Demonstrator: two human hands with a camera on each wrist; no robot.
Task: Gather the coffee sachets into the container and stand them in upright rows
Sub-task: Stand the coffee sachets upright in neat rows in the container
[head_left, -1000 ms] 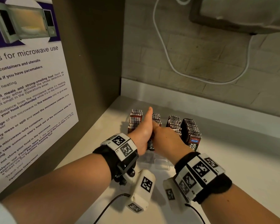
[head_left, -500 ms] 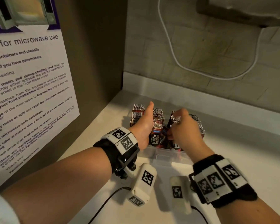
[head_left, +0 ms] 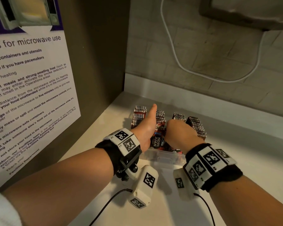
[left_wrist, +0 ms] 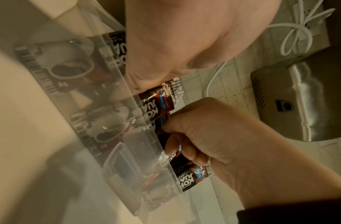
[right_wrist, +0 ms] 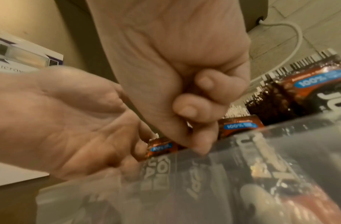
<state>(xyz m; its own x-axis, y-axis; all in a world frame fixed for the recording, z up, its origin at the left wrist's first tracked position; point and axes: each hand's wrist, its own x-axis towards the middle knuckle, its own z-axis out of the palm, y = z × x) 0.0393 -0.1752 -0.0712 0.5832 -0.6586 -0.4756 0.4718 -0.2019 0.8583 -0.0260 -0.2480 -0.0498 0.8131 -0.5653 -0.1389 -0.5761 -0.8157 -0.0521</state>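
Observation:
A clear plastic container (head_left: 162, 158) stands on the white counter with several upright rows of dark coffee sachets (head_left: 139, 115) in it. My left hand (head_left: 147, 128) is pushed in between the first and second rows, thumb straight up. Its straight fingers (right_wrist: 140, 148) press against a sachet front. My right hand (head_left: 178, 134) sits just right of it over the middle rows, its fingers (left_wrist: 177, 145) curled round a few sachets (left_wrist: 161, 130). In the right wrist view the right hand (right_wrist: 184, 75) is a tight fist with dark foil inside. The lower parts of the sachets show blurred through the container wall (right_wrist: 223, 181).
A brown side panel with a microwave poster (head_left: 28, 88) closes the left side. Behind the container is a tiled wall with a white cable (head_left: 178, 62), and a metal appliance (head_left: 252, 12) hangs at upper right. Bare white counter (head_left: 243, 144) lies to the right.
My right hand went from beside the left hand up and right over the third row, then came back down between the middle rows. The left hand has stayed in place.

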